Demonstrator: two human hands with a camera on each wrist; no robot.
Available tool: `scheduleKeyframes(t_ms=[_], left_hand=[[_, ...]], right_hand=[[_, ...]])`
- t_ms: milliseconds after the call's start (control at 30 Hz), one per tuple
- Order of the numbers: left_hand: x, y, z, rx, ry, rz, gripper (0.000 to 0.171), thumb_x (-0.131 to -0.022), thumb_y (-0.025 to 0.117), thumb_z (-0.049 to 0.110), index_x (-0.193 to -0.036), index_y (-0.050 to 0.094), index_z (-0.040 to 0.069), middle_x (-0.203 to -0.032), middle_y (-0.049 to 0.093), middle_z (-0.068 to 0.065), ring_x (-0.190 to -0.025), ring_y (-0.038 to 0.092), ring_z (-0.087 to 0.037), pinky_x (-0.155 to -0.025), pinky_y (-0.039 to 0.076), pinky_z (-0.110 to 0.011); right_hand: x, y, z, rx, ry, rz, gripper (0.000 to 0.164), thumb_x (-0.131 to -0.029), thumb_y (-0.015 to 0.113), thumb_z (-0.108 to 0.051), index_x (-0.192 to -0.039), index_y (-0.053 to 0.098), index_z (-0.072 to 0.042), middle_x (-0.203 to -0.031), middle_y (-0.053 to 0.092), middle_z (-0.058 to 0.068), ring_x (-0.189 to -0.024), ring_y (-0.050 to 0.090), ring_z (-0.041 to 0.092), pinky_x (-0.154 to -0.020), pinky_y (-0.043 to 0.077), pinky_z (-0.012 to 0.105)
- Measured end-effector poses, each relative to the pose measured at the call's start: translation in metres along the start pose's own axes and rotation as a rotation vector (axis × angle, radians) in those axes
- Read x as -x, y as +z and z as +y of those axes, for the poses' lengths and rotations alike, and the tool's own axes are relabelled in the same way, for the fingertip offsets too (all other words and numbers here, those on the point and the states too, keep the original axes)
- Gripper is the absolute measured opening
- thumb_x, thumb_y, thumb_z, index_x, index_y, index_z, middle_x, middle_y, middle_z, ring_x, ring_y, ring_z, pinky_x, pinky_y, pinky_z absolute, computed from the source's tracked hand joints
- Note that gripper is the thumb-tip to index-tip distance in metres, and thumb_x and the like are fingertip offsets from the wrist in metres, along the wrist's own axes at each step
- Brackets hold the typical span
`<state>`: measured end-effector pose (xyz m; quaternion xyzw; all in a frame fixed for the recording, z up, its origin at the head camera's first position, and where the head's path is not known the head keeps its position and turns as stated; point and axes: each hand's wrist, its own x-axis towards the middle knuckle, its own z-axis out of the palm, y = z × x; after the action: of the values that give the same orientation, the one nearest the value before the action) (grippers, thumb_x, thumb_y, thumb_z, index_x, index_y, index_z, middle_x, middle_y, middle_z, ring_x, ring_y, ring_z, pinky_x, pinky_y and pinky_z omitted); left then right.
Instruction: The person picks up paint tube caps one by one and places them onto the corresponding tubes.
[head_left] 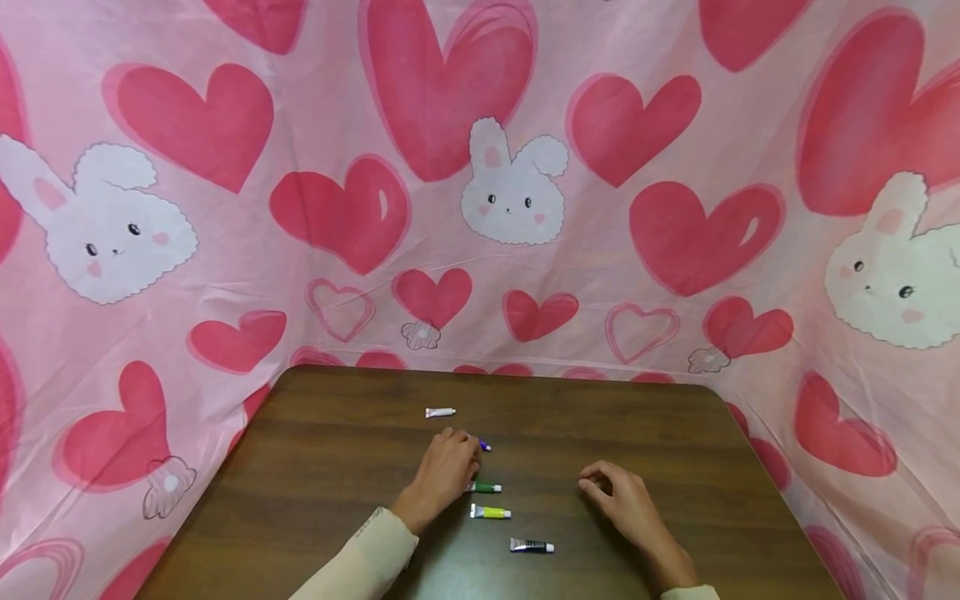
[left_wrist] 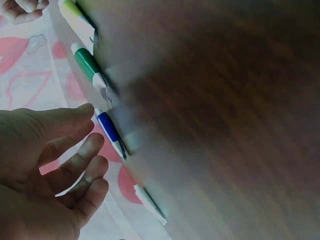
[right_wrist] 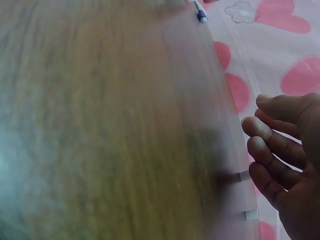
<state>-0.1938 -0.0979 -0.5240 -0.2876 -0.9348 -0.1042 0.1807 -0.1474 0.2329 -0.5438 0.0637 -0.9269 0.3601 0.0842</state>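
Note:
My left hand [head_left: 442, 467] reaches over a small blue paint tube [head_left: 484, 447] and hides part of it in the head view. In the left wrist view, the thumb tip is right at the cap end of this blue tube, with the other fingers loosely bent and apart. A green paint tube [head_left: 487, 487] lies just nearer than the blue one, partly behind the hand. Nearer still come a yellow tube [head_left: 491, 513] and a black tube [head_left: 532, 547]. Beyond the hand sits a white tube [head_left: 440, 412]. Over the table's right side, my right hand [head_left: 622, 504] is loosely curled, holding nothing.
The tubes lie on a dark wooden table [head_left: 337, 442] with rounded far corners. Around its back and sides hangs a pink cloth [head_left: 517, 267] printed with hearts and rabbit faces.

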Motion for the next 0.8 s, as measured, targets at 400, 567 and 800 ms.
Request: scheduleKeyframes(t_ms=[400,567,800], left_hand=[[-0.010,0.000,-0.005,-0.018,-0.040,-0.011,0.019,-0.086,0.091,0.016,-0.091,0.073,0.012,-0.086,0.068,-0.004,-0.082,0.061,-0.025,-0.071,0.050,-0.038],[-0.014,0.000,-0.007,-0.033,-0.027,0.017,0.021,-0.084,0.093,0.016,-0.091,0.073,0.012,-0.086,0.068,-0.005,-0.083,0.062,-0.026,-0.073,0.051,-0.039],[-0.020,0.002,-0.009,-0.041,-0.028,-0.011,0.022,-0.085,0.093,0.017,-0.092,0.073,0.011,-0.089,0.071,-0.006,-0.088,0.065,-0.026,-0.079,0.054,-0.041]], right_hand=[[-0.002,-0.002,0.005,0.013,0.007,0.013,0.012,-0.093,0.086,-0.013,-0.095,0.078,-0.022,-0.086,0.071,-0.013,-0.081,0.060,-0.003,-0.076,0.053,0.027],[-0.001,-0.003,0.008,0.016,0.001,0.038,0.014,-0.093,0.086,-0.012,-0.093,0.077,-0.023,-0.085,0.070,-0.014,-0.079,0.059,-0.003,-0.074,0.052,0.026],[-0.001,-0.007,0.012,0.025,-0.008,0.090,0.014,-0.092,0.087,-0.008,-0.093,0.077,-0.019,-0.082,0.069,-0.011,-0.076,0.058,-0.003,-0.070,0.051,0.025]])
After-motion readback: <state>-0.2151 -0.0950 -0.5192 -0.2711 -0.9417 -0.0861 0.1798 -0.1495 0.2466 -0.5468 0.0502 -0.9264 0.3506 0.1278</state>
